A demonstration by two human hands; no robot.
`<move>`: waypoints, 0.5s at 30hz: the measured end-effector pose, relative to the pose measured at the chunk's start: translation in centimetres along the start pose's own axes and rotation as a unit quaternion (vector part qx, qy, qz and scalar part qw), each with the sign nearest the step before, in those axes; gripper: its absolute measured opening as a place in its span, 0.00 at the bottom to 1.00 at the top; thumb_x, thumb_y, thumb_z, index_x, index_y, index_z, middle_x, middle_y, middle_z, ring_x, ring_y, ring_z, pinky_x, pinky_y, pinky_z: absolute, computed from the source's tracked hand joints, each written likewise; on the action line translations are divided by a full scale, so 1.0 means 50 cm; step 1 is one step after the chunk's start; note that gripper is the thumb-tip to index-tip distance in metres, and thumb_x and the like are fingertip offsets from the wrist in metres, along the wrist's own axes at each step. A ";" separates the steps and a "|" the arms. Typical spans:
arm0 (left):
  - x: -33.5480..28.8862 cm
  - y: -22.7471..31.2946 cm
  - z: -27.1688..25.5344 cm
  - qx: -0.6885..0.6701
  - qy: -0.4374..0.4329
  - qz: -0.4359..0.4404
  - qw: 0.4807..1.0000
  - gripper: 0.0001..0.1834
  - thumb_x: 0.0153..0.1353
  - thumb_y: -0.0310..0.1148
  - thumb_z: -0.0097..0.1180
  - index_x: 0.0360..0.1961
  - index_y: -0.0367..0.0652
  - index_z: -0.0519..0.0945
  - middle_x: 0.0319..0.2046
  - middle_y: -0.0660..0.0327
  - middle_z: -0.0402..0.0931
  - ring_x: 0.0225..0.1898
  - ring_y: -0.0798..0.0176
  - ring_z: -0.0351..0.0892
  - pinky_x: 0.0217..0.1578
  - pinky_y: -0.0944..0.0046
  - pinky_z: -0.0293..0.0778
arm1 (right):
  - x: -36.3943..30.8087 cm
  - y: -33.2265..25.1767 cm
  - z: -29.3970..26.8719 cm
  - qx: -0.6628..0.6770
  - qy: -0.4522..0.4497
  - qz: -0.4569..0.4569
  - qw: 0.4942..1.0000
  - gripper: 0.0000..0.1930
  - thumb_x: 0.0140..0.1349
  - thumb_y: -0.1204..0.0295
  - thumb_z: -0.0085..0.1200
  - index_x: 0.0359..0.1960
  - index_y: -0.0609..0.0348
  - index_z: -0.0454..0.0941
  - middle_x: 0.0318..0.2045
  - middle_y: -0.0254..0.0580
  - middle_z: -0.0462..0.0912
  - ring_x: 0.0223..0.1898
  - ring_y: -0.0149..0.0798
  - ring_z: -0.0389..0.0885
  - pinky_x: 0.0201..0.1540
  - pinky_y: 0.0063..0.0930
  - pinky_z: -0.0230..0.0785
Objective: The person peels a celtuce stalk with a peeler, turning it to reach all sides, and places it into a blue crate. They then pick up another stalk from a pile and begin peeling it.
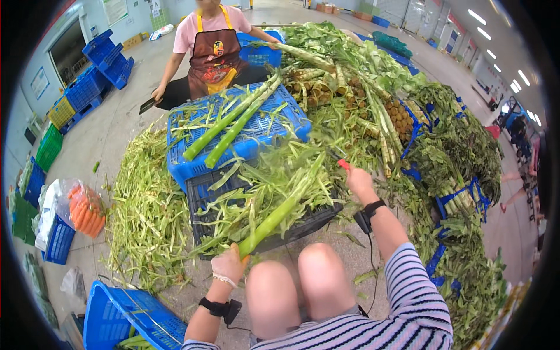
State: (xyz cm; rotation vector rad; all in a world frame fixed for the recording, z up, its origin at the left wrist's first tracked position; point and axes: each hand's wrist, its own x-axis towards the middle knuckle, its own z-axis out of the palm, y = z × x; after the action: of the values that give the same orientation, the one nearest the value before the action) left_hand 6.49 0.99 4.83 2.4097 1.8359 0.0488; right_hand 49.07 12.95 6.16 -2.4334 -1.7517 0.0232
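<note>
My left hand [229, 265], in a pale glove, is closed round the thick lower end of a peeled green celtuce stem [271, 223]. The stem slants up and away to the right over a black crate [201, 219] heaped with peel strips [280, 184]. In my right hand [360, 182] is a red-handled peeling blade [343, 163]; its metal end is near the stem's far part, and blur hides whether they touch. Two peeled celtuce stems [233, 129] with leafy tips lie on an upturned blue crate [175, 153] just beyond.
Unpeeled celtuce [385, 125] is piled at the far right, with leafy bundles [461, 151] down the right side. Peelings [149, 216] cover the floor at left. A blue basket [131, 315] lies near left, beyond it bagged carrots [86, 210]. Opposite, a co-worker [213, 52] in an apron holds a blade.
</note>
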 end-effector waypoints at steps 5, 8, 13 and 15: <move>-0.015 -0.009 0.005 0.084 0.019 -0.008 0.996 0.23 0.49 0.51 0.58 0.32 0.43 0.68 0.18 0.61 0.74 0.19 0.58 0.77 0.17 0.60 0.70 | -0.201 -0.199 -0.017 0.042 -0.118 -0.340 0.932 0.13 0.62 0.61 0.41 0.45 0.44 0.74 0.23 0.48 0.79 0.25 0.48 0.79 0.27 0.40 0.70; -0.017 -0.017 0.016 0.082 0.031 -0.005 0.996 0.22 0.49 0.50 0.59 0.32 0.44 0.68 0.18 0.60 0.74 0.20 0.58 0.77 0.18 0.60 0.70 | -0.192 -0.176 -0.036 0.073 -0.094 -0.324 0.939 0.14 0.60 0.66 0.42 0.47 0.41 0.73 0.24 0.46 0.80 0.26 0.47 0.79 0.28 0.40 0.71; -0.011 -0.002 -0.008 0.068 0.051 0.011 0.996 0.21 0.51 0.50 0.56 0.32 0.42 0.69 0.19 0.58 0.74 0.21 0.56 0.77 0.20 0.58 0.70 | -0.016 -0.023 -0.049 -0.002 0.054 -0.101 0.993 0.11 0.61 0.64 0.41 0.36 0.56 0.74 0.22 0.48 0.79 0.22 0.50 0.79 0.23 0.43 0.70; -0.015 -0.006 -0.011 0.061 0.055 0.006 0.997 0.21 0.52 0.50 0.55 0.32 0.42 0.69 0.19 0.57 0.74 0.21 0.55 0.78 0.21 0.57 0.71 | -0.062 -0.082 -0.042 0.030 0.017 -0.129 0.991 0.11 0.61 0.64 0.41 0.39 0.53 0.74 0.22 0.48 0.79 0.23 0.50 0.79 0.24 0.42 0.71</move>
State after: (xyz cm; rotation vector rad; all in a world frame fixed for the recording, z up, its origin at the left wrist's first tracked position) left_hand 5.94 0.41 5.40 2.5488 1.9228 0.0733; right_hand 44.43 11.06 8.50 -2.1362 -2.0038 0.0078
